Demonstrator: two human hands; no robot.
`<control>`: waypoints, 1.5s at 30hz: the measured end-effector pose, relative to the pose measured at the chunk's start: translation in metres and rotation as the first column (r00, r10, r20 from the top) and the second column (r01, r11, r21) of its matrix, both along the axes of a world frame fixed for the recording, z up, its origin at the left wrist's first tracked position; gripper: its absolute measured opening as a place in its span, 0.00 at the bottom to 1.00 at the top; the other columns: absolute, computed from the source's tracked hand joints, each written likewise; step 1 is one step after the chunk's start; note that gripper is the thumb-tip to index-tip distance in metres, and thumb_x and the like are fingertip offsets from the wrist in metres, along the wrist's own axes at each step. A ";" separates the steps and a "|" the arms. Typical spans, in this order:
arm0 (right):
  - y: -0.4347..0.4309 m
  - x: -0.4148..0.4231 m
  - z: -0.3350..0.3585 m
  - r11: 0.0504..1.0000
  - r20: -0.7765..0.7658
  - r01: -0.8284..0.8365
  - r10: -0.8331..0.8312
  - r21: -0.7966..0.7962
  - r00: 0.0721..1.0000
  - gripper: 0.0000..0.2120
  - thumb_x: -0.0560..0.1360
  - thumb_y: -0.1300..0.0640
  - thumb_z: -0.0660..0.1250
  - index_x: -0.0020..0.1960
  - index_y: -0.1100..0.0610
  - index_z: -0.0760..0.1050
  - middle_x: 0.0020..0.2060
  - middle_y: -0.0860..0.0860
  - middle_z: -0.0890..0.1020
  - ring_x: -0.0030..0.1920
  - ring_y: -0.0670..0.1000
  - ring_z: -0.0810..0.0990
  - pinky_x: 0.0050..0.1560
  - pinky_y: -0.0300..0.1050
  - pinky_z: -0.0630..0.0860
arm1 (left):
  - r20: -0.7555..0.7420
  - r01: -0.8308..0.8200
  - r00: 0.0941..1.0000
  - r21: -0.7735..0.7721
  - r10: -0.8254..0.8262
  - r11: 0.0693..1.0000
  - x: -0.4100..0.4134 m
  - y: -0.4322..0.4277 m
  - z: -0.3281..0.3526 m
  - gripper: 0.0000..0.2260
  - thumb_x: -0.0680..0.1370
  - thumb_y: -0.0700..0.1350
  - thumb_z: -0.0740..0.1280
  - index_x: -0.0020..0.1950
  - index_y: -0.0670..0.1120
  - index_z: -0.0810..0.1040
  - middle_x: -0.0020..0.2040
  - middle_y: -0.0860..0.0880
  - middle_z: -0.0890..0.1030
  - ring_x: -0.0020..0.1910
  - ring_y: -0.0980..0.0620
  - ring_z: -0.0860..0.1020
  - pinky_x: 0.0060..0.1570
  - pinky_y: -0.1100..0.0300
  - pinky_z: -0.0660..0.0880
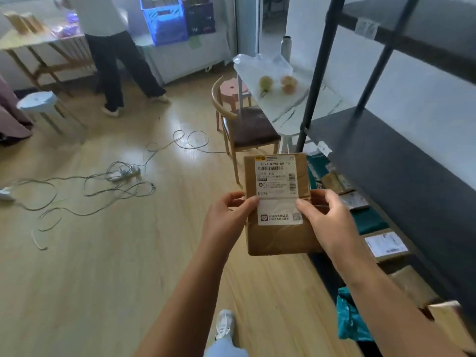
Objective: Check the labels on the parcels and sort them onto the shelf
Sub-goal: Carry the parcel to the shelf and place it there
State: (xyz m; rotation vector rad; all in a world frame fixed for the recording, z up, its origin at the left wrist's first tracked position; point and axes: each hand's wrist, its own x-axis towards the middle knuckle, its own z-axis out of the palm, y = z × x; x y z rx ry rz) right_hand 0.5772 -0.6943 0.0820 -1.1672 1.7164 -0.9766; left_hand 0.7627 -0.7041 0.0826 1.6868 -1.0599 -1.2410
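Note:
I hold a brown cardboard parcel [278,235] in front of me with both hands, its white shipping label [277,177] facing up. My left hand [229,215] grips its left edge, thumb on the label. On the right edge sits my right hand [322,215], thumb also on the label. The dark metal shelf [381,155] stands to the right, with an empty middle board. On its lowest level lie several parcels: brown boxes [353,199], a box with a white label [386,244] and teal bags [350,320].
Cables and a power strip [123,172] sprawl over the wooden floor at left. A wooden chair [244,124] and a white table with fruit [280,83] stand beyond the shelf. Another person [116,55] stands at the back near a blue crate [164,19].

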 end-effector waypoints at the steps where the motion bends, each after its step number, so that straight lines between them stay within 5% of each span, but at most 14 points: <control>1: -0.011 0.011 0.002 1.000 -0.003 0.026 -0.026 -0.002 1.000 0.12 0.77 0.47 0.68 0.59 0.46 0.72 0.47 0.40 0.79 0.44 0.39 0.78 0.34 0.32 0.73 | 0.011 0.017 1.000 0.001 -0.017 1.000 0.010 -0.017 0.004 0.30 0.65 0.61 0.72 0.63 0.47 0.81 0.53 0.49 0.86 0.51 0.50 0.85 0.56 0.45 0.81; 8: -0.069 0.049 0.024 0.974 -0.060 0.219 -0.223 -0.064 0.973 0.13 0.77 0.47 0.68 0.60 0.48 0.73 0.50 0.43 0.79 0.45 0.36 0.76 0.29 0.26 0.72 | 0.001 0.195 0.981 -0.030 -0.195 0.980 0.043 -0.118 0.021 0.18 0.73 0.54 0.75 0.58 0.46 0.80 0.52 0.47 0.85 0.51 0.49 0.84 0.51 0.50 0.82; 13: -0.113 0.039 0.045 0.931 -0.093 0.331 -0.346 -0.152 0.933 0.13 0.75 0.44 0.69 0.58 0.45 0.75 0.52 0.43 0.82 0.52 0.43 0.80 0.49 0.44 0.79 | -0.011 0.324 0.945 -0.097 -0.326 0.941 0.024 -0.183 0.040 0.14 0.75 0.54 0.73 0.56 0.48 0.82 0.50 0.49 0.86 0.50 0.51 0.85 0.51 0.50 0.82; 19: -0.173 0.014 0.081 0.888 -0.068 0.367 -0.399 -0.278 0.914 0.14 0.75 0.45 0.69 0.58 0.47 0.74 0.52 0.44 0.81 0.50 0.41 0.79 0.41 0.36 0.75 | -0.047 0.386 0.913 -0.222 -0.405 0.895 -0.010 -0.255 0.083 0.12 0.76 0.51 0.72 0.57 0.49 0.81 0.48 0.50 0.87 0.47 0.54 0.86 0.41 0.61 0.82; 23: -0.196 0.000 0.110 0.834 -0.023 0.413 -0.452 -0.367 0.892 0.14 0.74 0.44 0.70 0.55 0.47 0.74 0.50 0.44 0.81 0.48 0.40 0.79 0.36 0.31 0.73 | -0.068 0.412 0.891 -0.295 -0.449 0.862 -0.027 -0.288 0.114 0.17 0.74 0.54 0.73 0.61 0.51 0.82 0.50 0.51 0.87 0.49 0.52 0.86 0.47 0.53 0.84; 26: -0.209 -0.007 0.131 0.785 -0.025 0.436 -0.496 -0.441 0.868 0.14 0.73 0.43 0.70 0.55 0.47 0.73 0.50 0.42 0.80 0.48 0.40 0.79 0.37 0.31 0.73 | -0.101 0.453 0.852 -0.351 -0.514 0.820 -0.036 -0.312 0.131 0.11 0.73 0.55 0.74 0.54 0.55 0.84 0.49 0.51 0.87 0.50 0.50 0.86 0.51 0.47 0.84; 28: -0.217 -0.013 0.144 0.747 -0.028 0.455 -0.533 -0.486 0.845 0.12 0.73 0.44 0.70 0.54 0.46 0.74 0.50 0.42 0.81 0.46 0.38 0.80 0.35 0.31 0.74 | -0.123 0.492 0.813 -0.376 -0.569 0.785 -0.044 -0.326 0.142 0.13 0.73 0.54 0.74 0.55 0.54 0.85 0.51 0.48 0.87 0.53 0.47 0.85 0.52 0.46 0.83; 31: -0.229 -0.024 0.159 0.656 -0.024 0.498 -0.618 -0.567 0.786 0.12 0.73 0.46 0.71 0.54 0.47 0.76 0.53 0.45 0.80 0.48 0.34 0.78 0.37 0.25 0.73 | -0.103 0.559 0.746 -0.439 -0.657 0.703 -0.058 -0.348 0.156 0.11 0.77 0.49 0.72 0.59 0.51 0.84 0.52 0.46 0.87 0.53 0.49 0.85 0.49 0.59 0.83; 34: -0.240 -0.032 0.169 0.595 -0.023 0.547 -0.689 -0.588 0.724 0.15 0.73 0.43 0.70 0.56 0.48 0.76 0.56 0.49 0.78 0.50 0.40 0.79 0.39 0.30 0.73 | -0.127 0.599 0.679 -0.473 -0.723 0.646 -0.072 -0.369 0.167 0.08 0.77 0.48 0.72 0.55 0.56 0.84 0.49 0.52 0.88 0.48 0.57 0.85 0.43 0.68 0.80; 39: -0.265 -0.048 0.191 0.474 0.037 0.653 -0.792 -0.590 0.609 0.16 0.74 0.46 0.69 0.55 0.55 0.72 0.52 0.51 0.79 0.45 0.40 0.78 0.32 0.23 0.72 | -0.089 0.664 0.595 -0.505 -0.799 0.551 -0.107 -0.409 0.195 0.08 0.77 0.49 0.71 0.54 0.51 0.82 0.48 0.53 0.87 0.44 0.62 0.83 0.42 0.68 0.76; 42: -0.282 -0.063 0.202 0.456 0.025 0.685 -0.823 -0.567 0.568 0.16 0.76 0.46 0.68 0.55 0.56 0.74 0.49 0.50 0.80 0.44 0.40 0.78 0.30 0.28 0.72 | -0.070 0.691 0.559 -0.510 -0.826 0.512 -0.132 -0.426 0.205 0.07 0.77 0.50 0.70 0.52 0.49 0.82 0.45 0.55 0.85 0.38 0.68 0.81 0.40 0.69 0.74; 45: -0.295 -0.077 0.208 0.416 0.055 0.722 -0.846 -0.553 0.530 0.15 0.76 0.45 0.68 0.56 0.54 0.76 0.49 0.47 0.81 0.46 0.40 0.78 0.38 0.34 0.70 | -0.074 0.722 0.533 -0.479 -0.843 0.499 -0.153 -0.438 0.206 0.10 0.78 0.52 0.68 0.56 0.49 0.82 0.50 0.53 0.85 0.46 0.59 0.83 0.45 0.64 0.77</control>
